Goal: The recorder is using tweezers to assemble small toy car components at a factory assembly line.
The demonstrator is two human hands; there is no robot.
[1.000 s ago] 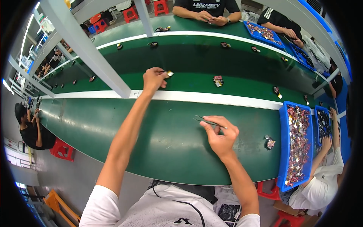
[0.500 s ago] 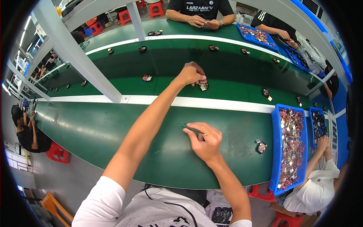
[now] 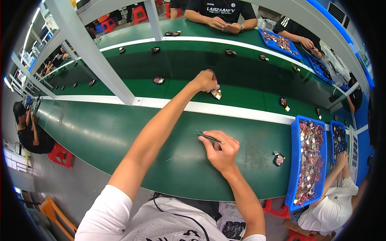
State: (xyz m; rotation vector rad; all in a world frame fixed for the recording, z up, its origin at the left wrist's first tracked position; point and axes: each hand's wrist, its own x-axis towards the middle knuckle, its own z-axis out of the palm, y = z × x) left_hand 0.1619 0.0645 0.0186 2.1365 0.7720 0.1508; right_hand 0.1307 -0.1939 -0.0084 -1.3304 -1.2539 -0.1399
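Far out over the green surface, the left hand is stretched across the white strip to the conveyor belt, its fingers curled down onto a small part that lies on the belt just below the fingertips; whether the part is actually gripped or only touched cannot be told. Nearer the body, the right hand rests on the surface with its fingers closed around tweezers, whose tips are pointed to the left and held just above the green top. A second small part lies on the surface to the right of that hand, near a blue tray filled with many small pieces. More parts are spaced along the belt, among them 1 to the left of the outstretched hand and 1 to its right. A grey post slants across the belt on the left. Other people are seated around the line, with further blue trays at the far side.
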